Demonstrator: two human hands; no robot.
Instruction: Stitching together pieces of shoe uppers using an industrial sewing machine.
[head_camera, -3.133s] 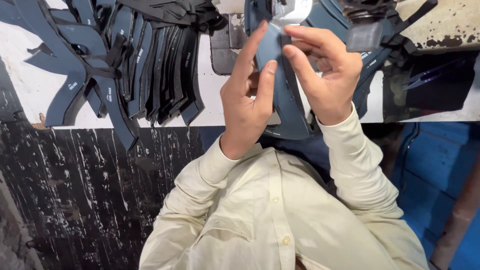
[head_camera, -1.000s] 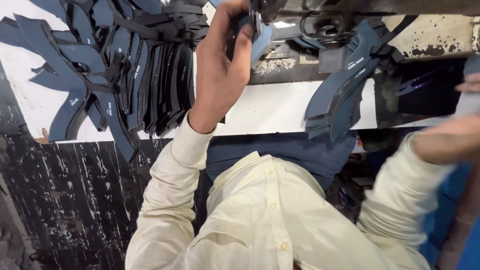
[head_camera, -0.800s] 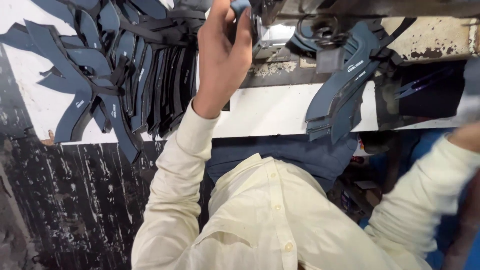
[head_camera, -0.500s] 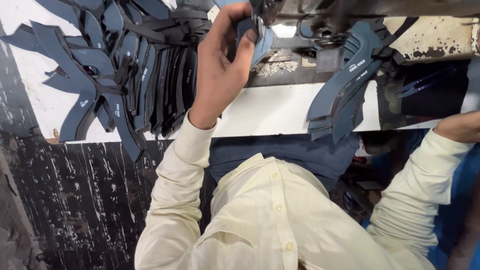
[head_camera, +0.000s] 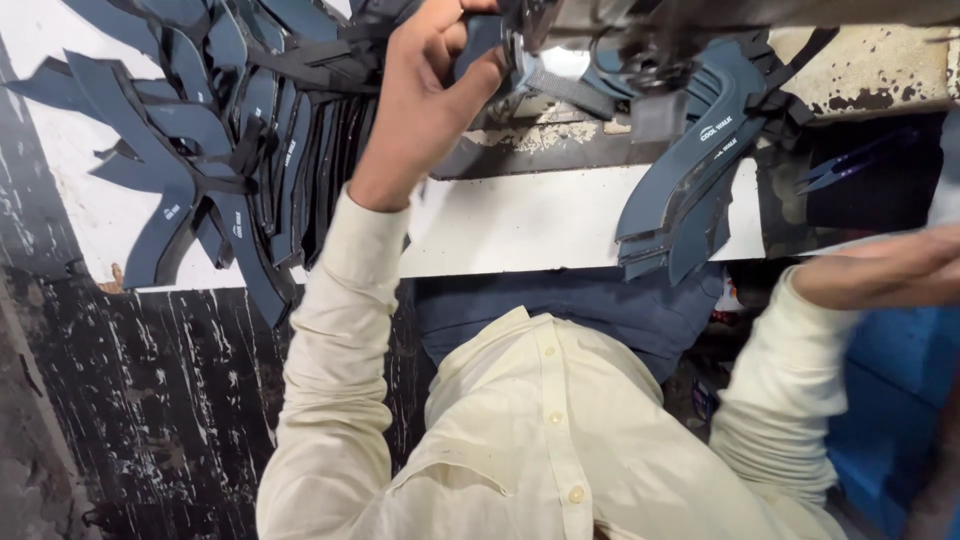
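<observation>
My left hand (head_camera: 425, 95) reaches up to the top of the view and grips a small dark blue cut piece (head_camera: 478, 40), pressing it against the metal part of a sewing machine (head_camera: 560, 75). My right arm stretches out to the right; the right hand (head_camera: 885, 270) is blurred at the frame's right edge, and what it holds, if anything, cannot be made out. I wear a cream long-sleeved shirt.
A fanned pile of dark blue curved cut pieces (head_camera: 210, 170) lies on the white table (head_camera: 560, 220) at the left. Another stack of blue curved pieces (head_camera: 690, 180) hangs over the table edge at the right. Black thread snips (head_camera: 850, 165) rest in a dark recess.
Both hands held the blue piece together 3 s ago. Since then the left hand took it up to the machine and the right arm swung out to the right, now moving back inward.
</observation>
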